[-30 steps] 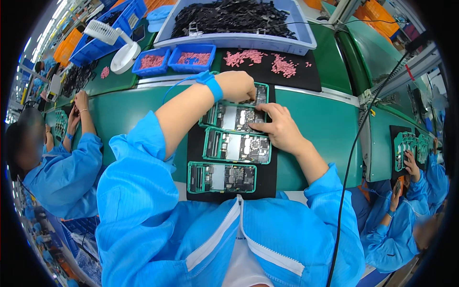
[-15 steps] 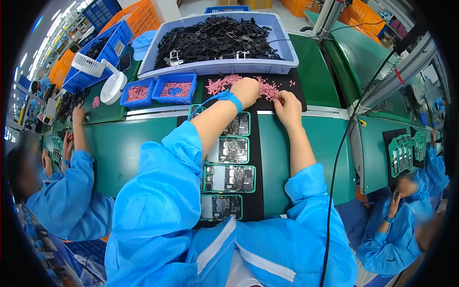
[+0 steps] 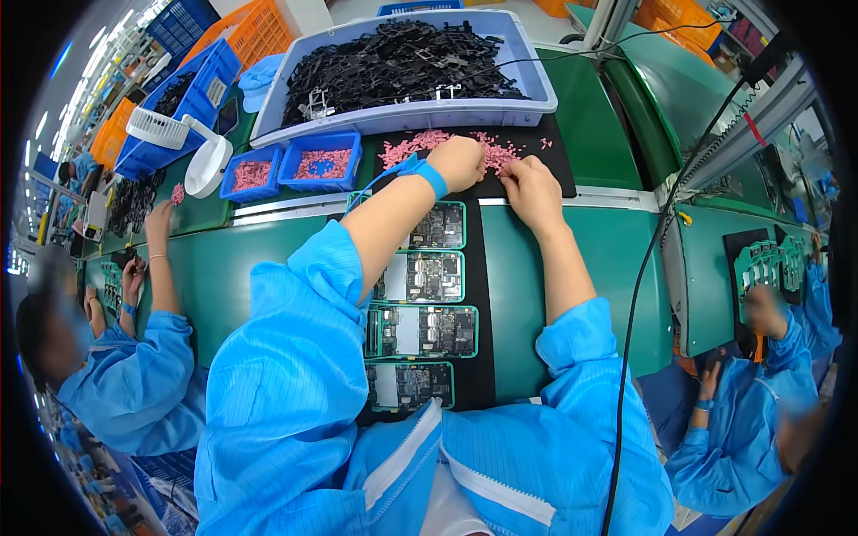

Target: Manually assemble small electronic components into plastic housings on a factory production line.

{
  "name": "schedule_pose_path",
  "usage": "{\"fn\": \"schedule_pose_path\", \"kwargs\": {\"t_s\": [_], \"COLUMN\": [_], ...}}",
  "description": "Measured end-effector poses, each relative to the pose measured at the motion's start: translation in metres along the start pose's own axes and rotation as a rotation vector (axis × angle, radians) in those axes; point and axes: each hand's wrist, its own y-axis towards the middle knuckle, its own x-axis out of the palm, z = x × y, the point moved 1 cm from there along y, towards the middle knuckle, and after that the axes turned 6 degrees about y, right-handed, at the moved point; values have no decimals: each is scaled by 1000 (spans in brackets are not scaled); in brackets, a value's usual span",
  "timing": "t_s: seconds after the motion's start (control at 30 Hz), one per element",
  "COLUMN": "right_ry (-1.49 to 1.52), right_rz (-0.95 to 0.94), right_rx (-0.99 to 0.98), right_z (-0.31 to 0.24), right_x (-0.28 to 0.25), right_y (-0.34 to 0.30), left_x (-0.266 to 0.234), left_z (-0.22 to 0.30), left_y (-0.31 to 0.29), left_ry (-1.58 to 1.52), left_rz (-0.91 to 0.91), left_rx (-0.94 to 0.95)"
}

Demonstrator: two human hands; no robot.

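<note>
Small pink pieces [image 3: 413, 145] are scattered over a black mat [image 3: 561, 170] in front of the big tub. My left hand [image 3: 458, 163], with a blue wrist strap [image 3: 433, 178], is among them, its fingers curled down and together at the tips. Close by on its right, my right hand [image 3: 534, 192] has thumb and forefinger pinched at the edge of the pink pieces. Whatever either hand holds is too small to make out. Nearer me, several circuit boards in green frames [image 3: 436, 330] lie in a column on a black strip, partly hidden by my left forearm.
A pale tub [image 3: 402, 119] heaped with black parts [image 3: 393, 71] stands at the back. Two blue bins [image 3: 322, 183] with pink pieces sit left, beside a white fan [image 3: 210, 165]. A black cable [image 3: 633, 330] hangs down on the right. Co-workers [image 3: 134, 384] work at both sides.
Both hands stay at the pink pieces with only slight shifts of the fingers. The whole view has moved a little. At the left, a co-worker's raised hand has shifted.
</note>
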Motion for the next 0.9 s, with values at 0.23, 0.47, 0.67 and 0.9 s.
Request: {"fn": "schedule_pose_path", "kwargs": {"t_s": [0.23,0.47,0.67,0.9], "right_ry": [-196,-183,-118,-124], "right_rz": [-18,-23,-76,-77], "right_rx": [-78,-101,-96,-106], "right_z": [-11,-12,-7,-12], "right_x": [1,-3,-9,-21], "right_y": [-13,-18,-18,-24], "left_x": [6,-7,-45,-28], "left_z": [6,7,-4,15], "left_y": [-5,-29,-83,-107], "left_ry": [62,22,38,181], "left_rz": [10,76,30,161], "left_rx": [11,15,112,215]}}
